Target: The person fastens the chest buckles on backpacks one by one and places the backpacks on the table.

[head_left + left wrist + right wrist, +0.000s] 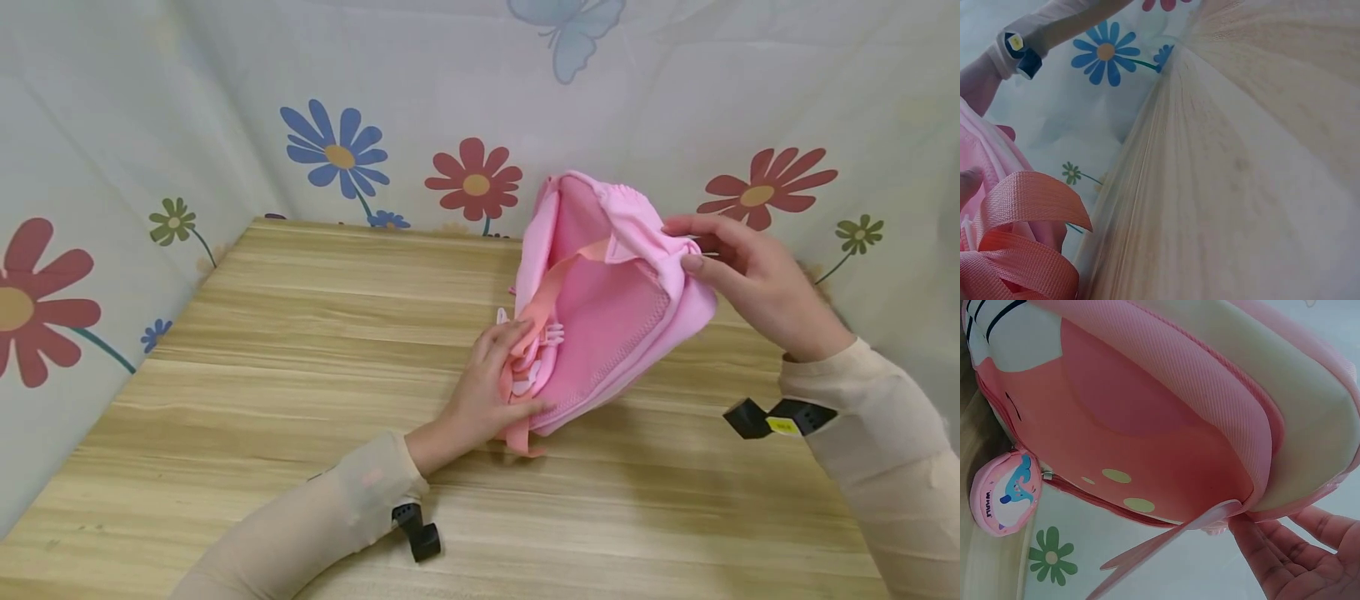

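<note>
A small pink backpack (600, 333) is held tilted over the table, its padded back facing the head camera. My left hand (480, 392) grips its lower left edge, with the thumb over the back panel and the fingers among the coral webbing straps (547, 292). White and pink buckle pieces (553, 334) show beside those fingers. At the bag's upper right corner, my right hand (757, 279) pinches the fabric between thumb and fingers. Loops of coral strap (1035, 200) fill the lower left of the left wrist view. The right wrist view shows the coral front (1147, 444) with its printed design.
A small round pouch (1007, 494) with a whale print hangs off the bag's side. The wood-grain table (300, 333) lies beneath, and a white curtain (420, 75) printed with flowers stands behind and at the left. Both wrists carry small black cameras.
</note>
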### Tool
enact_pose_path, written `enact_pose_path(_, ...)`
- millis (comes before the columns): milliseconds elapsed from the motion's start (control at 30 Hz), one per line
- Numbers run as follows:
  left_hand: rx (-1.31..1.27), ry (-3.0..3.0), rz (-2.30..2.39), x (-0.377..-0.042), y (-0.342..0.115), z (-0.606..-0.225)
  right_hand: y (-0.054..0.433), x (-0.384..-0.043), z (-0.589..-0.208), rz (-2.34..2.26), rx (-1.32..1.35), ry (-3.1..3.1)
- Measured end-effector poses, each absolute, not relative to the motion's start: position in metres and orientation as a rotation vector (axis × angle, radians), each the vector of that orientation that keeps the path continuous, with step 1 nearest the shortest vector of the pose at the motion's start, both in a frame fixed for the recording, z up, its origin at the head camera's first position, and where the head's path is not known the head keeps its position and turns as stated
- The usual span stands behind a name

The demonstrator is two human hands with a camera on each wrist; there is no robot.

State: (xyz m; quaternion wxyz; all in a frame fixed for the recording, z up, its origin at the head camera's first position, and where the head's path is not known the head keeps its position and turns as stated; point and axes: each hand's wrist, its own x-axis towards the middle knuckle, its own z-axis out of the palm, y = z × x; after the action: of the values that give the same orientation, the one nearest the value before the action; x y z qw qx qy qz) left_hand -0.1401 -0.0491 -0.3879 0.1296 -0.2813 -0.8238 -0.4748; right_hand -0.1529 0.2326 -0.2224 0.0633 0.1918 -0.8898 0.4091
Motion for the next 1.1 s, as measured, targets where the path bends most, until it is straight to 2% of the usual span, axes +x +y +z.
enact_pose_path(333, -0.831, -2.405, -1.335, -0.140, -0.051, -0.387, 0.238, -0.153, -0.240, 1.322, 0.623, -2.596)
enact_pose_path(667, -0.837, -2.404, -1.271, -0.142, -0.053, -0.386, 0.243, -0.147, -0.260, 1.359, 0.516, -2.579)
enact_pose_path(1100, -0.818, -2.429, -1.176, -0.141, -0.057, -0.380, 0.250, -0.141, -0.286, 1.452, 0.506, -2.587)
